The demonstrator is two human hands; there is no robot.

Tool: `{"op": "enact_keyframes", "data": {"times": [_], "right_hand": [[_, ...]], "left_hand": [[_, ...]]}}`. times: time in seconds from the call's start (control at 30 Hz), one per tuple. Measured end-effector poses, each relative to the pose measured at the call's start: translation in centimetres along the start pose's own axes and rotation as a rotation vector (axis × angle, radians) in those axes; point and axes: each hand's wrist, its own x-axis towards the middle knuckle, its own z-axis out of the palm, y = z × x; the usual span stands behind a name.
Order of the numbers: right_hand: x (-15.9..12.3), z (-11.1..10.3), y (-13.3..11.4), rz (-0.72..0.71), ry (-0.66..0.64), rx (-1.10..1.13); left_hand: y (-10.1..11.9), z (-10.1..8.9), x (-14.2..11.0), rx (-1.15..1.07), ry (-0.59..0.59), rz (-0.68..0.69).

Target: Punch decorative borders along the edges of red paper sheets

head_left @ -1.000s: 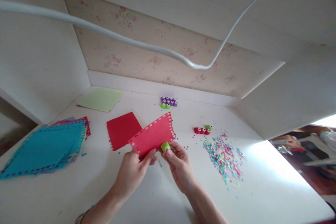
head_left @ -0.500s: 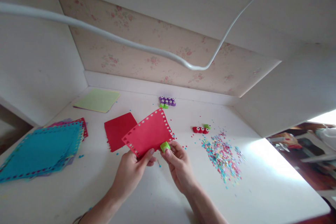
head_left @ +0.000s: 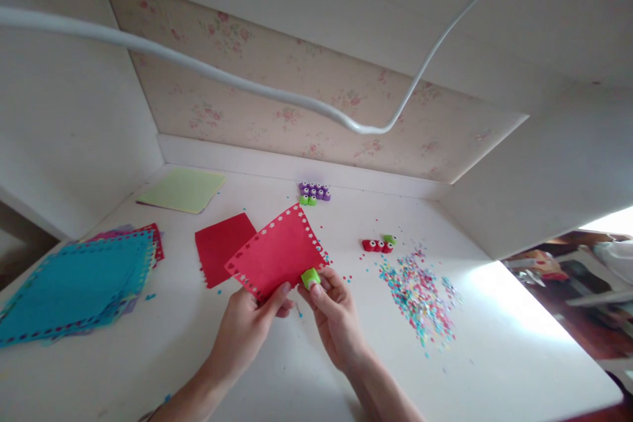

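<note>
My left hand (head_left: 252, 320) pinches the near edge of a red paper sheet (head_left: 279, 252) and holds it tilted above the table. Small punched shapes run along the sheet's far, left and right edges. In my right hand (head_left: 333, 310) is a small green craft punch (head_left: 310, 277), gripped between thumb and fingers at the sheet's near right corner. Whether the paper sits in the punch's slot I cannot tell. Under the held sheet's left side lies a second, darker red sheet (head_left: 222, 247) on the table.
A stack of blue punched sheets (head_left: 93, 283) lies at left, pale green paper (head_left: 182, 188) behind it. Purple and green punches (head_left: 315, 191) stand by the back wall. Red punches (head_left: 377, 246) and a pile of paper confetti (head_left: 420, 300) are at right. A white cable (head_left: 277, 93) crosses overhead.
The red sheet has turned and tipped in my hands, its far corner swinging left and its face now more toward me. My right hand keeps the green punch at the near right corner.
</note>
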Motion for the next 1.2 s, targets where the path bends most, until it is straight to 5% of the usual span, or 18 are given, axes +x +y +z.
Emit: {"op": "enact_keyframes", "data": {"times": [0.2, 0.5, 1.2], "right_hand": [[0.0, -0.1, -0.2, -0.056, 0.008, -0.052], [0.3, -0.3, -0.9, -0.077, 0.016, -0.139], [0.4, -0.6, -1.6, 0.091, 0.032, -0.165]], "left_hand": [[0.1, 0.2, -0.3, 0.044, -0.002, 0.087], [0.5, 0.0, -0.3, 0.066, 0.007, 0.043], [-0.4, 0.0, 0.0, 0.095, -0.082, 0.027]]}}
